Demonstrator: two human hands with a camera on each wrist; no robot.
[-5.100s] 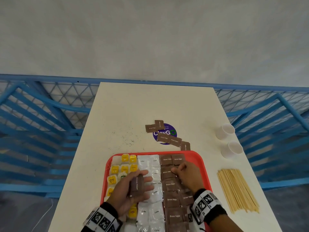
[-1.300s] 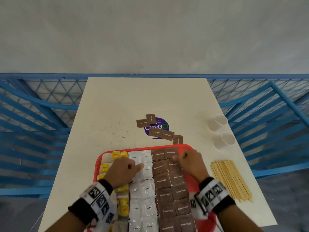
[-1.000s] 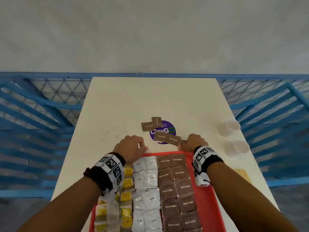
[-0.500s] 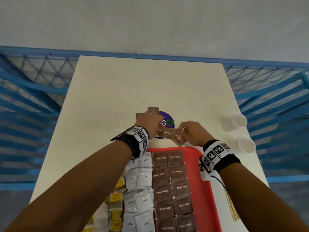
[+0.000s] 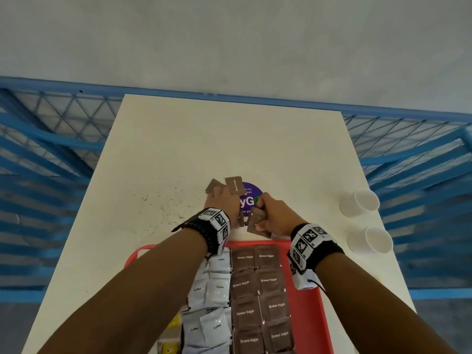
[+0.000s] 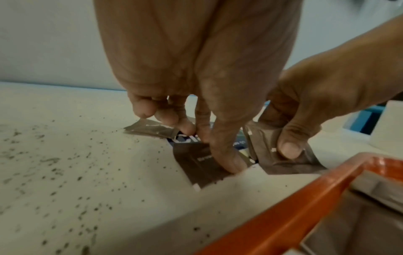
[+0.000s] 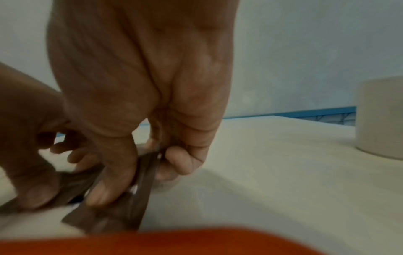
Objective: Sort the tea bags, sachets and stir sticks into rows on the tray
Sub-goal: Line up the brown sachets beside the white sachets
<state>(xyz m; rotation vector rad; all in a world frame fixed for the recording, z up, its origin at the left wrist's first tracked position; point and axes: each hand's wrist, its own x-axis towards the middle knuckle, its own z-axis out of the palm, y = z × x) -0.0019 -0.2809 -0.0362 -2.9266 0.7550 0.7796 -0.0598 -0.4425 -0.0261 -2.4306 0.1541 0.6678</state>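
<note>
Clearly the brown sugar sachets (image 5: 259,223) just beyond the red tray's (image 5: 310,302) far edge are light, thin and limp — best pinched by an edge. The right hand (image 5: 274,217) pinches some, thumb on top; the left hand's (image 5: 224,204) curled fingers press others against the tabletop (image 5: 229,144).

Brown sachets (image 5: 258,282), white sachets (image 5: 215,284), red tray (image 5: 310,318), checker-patterned wristbands (image 5: 307,238)

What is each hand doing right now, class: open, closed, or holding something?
Left hand: thumb and fingers pinch a brown sugar sachet on the table.
Right hand: grips brown sachets.
</note>
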